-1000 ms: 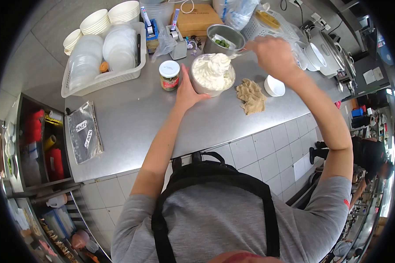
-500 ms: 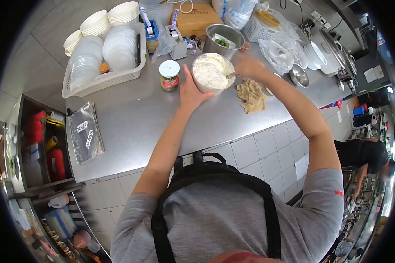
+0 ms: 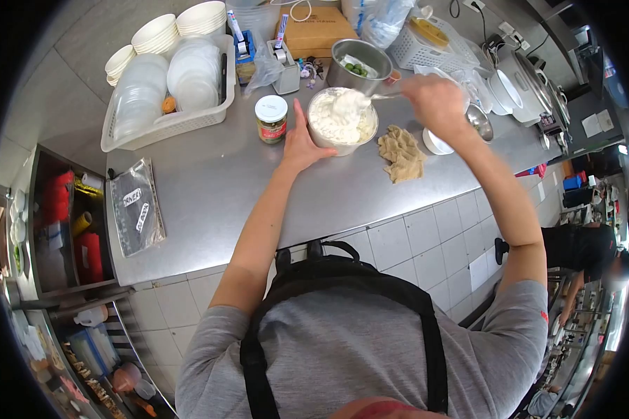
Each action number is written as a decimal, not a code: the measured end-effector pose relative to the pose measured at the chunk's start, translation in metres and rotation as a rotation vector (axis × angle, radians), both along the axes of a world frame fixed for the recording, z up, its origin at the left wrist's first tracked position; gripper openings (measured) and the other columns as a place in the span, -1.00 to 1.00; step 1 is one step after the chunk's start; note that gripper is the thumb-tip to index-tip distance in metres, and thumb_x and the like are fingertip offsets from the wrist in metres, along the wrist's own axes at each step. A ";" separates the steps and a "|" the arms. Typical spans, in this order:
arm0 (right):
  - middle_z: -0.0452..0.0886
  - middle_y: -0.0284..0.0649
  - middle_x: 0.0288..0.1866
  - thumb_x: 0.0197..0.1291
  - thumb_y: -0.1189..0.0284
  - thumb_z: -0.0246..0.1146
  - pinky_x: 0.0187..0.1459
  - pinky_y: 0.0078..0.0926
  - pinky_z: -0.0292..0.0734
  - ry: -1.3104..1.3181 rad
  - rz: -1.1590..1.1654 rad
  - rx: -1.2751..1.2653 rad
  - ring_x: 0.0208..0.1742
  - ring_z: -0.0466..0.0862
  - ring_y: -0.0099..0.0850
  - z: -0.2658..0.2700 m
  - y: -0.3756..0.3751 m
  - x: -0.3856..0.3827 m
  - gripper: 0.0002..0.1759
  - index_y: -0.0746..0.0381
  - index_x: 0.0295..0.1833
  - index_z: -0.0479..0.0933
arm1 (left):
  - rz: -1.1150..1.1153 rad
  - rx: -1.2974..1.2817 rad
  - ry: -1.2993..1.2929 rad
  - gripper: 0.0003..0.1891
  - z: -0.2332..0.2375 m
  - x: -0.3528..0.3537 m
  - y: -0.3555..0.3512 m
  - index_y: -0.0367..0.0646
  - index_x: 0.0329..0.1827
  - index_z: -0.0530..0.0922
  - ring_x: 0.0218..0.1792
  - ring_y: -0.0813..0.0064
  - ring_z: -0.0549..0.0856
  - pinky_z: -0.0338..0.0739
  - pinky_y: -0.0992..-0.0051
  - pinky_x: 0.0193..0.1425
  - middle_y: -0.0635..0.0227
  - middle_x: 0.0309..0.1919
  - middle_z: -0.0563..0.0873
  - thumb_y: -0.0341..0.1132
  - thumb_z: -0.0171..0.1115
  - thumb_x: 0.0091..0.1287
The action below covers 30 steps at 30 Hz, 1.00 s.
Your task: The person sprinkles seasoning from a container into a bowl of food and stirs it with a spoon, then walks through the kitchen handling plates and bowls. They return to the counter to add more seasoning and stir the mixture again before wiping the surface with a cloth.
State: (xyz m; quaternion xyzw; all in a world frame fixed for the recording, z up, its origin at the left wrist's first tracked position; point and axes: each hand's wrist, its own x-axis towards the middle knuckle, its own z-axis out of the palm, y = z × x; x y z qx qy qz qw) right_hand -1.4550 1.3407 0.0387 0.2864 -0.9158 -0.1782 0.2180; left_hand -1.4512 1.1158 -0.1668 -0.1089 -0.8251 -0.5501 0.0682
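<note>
A round tub [image 3: 342,146] full of a thick white creamy mix stands on the steel counter. My left hand [image 3: 305,146] is wrapped around its left and near side, thumb along the front. My right hand [image 3: 435,105] grips the handle of a metal spoon [image 3: 388,96], up and to the right of the tub. The spoon's head is covered by a heaped lump of the white mix [image 3: 351,105] above the tub's surface. Left of the tub is a white-lidded jar [image 3: 271,120]. A crumpled beige cloth [image 3: 401,155] lies to the right, beside a small white bowl [image 3: 437,142].
A steel pot [image 3: 360,68] with green fruits stands behind the tub. At the back left, a white basket [image 3: 168,130] holds plastic lids beside stacked bowls [image 3: 154,35]. A plastic-sleeved booklet [image 3: 137,208] lies at left. A person [image 3: 579,250] stands at far right.
My right hand has lifted the spoon up and rightward, raising a lump of white mix out of the tub. My left hand remains around the tub.
</note>
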 end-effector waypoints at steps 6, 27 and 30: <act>0.59 -0.25 -0.43 -0.12 0.48 0.19 -0.31 -0.29 0.53 -0.390 -0.079 0.157 -0.30 0.62 -0.27 -0.035 -0.018 -0.004 -0.85 0.11 -0.35 0.58 | 0.028 0.021 0.043 0.49 -0.006 0.000 0.003 -0.17 0.43 -0.49 0.13 0.12 0.53 0.33 0.28 0.25 0.05 0.17 0.49 -0.16 0.61 -0.39; 0.50 -0.23 -0.65 0.03 0.32 0.18 -0.42 -0.44 0.39 -0.810 -0.432 -0.736 -0.53 0.51 -0.40 -0.024 0.041 -0.016 -0.76 0.24 -0.57 0.50 | 0.028 -0.060 -0.052 0.47 0.005 0.005 0.001 -0.14 0.45 -0.46 0.18 0.07 0.47 0.32 0.32 0.30 0.04 0.22 0.44 -0.19 0.61 -0.38; 0.55 -0.09 -0.56 0.02 0.32 0.17 -0.34 -0.24 0.45 -0.526 -0.383 -0.510 -0.42 0.59 -0.20 0.004 0.020 0.004 -0.78 0.24 -0.51 0.52 | 0.023 -0.058 -0.027 0.48 0.004 0.004 0.001 -0.14 0.44 -0.46 0.18 0.08 0.48 0.32 0.32 0.30 0.03 0.21 0.45 -0.19 0.61 -0.39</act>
